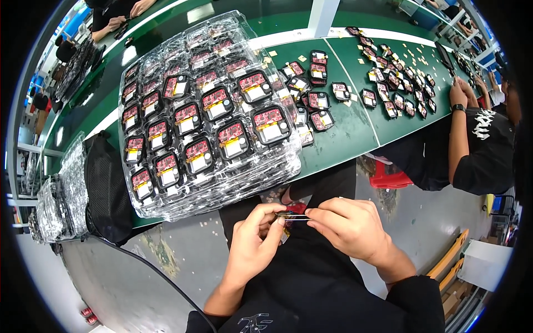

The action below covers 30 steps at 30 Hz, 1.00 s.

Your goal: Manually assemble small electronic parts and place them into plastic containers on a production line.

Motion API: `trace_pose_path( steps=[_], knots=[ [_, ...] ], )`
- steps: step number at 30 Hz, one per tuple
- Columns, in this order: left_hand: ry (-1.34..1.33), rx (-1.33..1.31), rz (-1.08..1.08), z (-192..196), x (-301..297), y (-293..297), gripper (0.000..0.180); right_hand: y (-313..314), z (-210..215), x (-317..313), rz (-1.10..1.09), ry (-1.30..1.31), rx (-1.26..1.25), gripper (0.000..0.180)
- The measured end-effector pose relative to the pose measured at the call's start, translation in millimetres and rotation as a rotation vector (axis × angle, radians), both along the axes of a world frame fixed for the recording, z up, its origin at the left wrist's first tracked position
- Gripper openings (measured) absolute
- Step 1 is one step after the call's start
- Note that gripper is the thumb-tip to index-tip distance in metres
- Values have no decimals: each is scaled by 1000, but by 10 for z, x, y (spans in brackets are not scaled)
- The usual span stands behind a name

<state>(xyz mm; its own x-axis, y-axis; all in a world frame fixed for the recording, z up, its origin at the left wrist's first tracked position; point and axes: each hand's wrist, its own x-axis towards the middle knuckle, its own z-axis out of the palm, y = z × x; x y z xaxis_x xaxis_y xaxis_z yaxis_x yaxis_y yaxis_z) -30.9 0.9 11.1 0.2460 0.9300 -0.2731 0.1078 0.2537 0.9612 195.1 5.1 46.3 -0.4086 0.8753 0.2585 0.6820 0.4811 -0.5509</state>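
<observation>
Above my lap, my left hand (256,236) is closed in a pinch on a small dark part (285,213), mostly hidden by the fingers. My right hand (350,226) pinches the right end of a thin, pale, two-pronged piece that looks like tweezers (297,217). Its two slim prongs reach across to my left fingertips. Something red (296,208) shows just behind the fingers; its kind cannot be made out. Beyond my hands, clear plastic trays (222,197) lie stacked on the green table, the top one holding rows of black-framed units (231,139) with red circuit boards.
Loose units (322,120) and small yellowish bits lie on the green table (355,133), with more units further right. A black bag (108,188) hangs left of the trays, and a dark cable (150,269) runs down from it. A co-worker (483,139) sits at the right.
</observation>
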Motion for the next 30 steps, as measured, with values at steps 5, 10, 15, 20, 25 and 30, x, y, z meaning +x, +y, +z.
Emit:
trace_pose_path(
  steps=[5, 10, 15, 20, 25, 30],
  knots=[
    [-19, 3, -117, 2, -20, 39, 35, -14, 28, -33, -29, -105, 33, 22],
    [-35, -11, -107, -3, -24, 8, 47, 0, 38, -81, -63, -32, -8, 22],
    [-70, -18, -127, -49, -88, 28, 28, 46, 45, 13, -90, 312, -424, 14],
    [-44, 37, -158, -7, -18, 60, 21, -48, -395, -111, -204, 850, -709, 16],
    [153, 138, -49, 64, 81, 50, 31, -195, -511, -361, -194, 1186, -937, 20],
    [112, 107, -35, -35, 89, 47, 36, -218, -587, -376, -217, 1184, -918, 26]
  ],
)
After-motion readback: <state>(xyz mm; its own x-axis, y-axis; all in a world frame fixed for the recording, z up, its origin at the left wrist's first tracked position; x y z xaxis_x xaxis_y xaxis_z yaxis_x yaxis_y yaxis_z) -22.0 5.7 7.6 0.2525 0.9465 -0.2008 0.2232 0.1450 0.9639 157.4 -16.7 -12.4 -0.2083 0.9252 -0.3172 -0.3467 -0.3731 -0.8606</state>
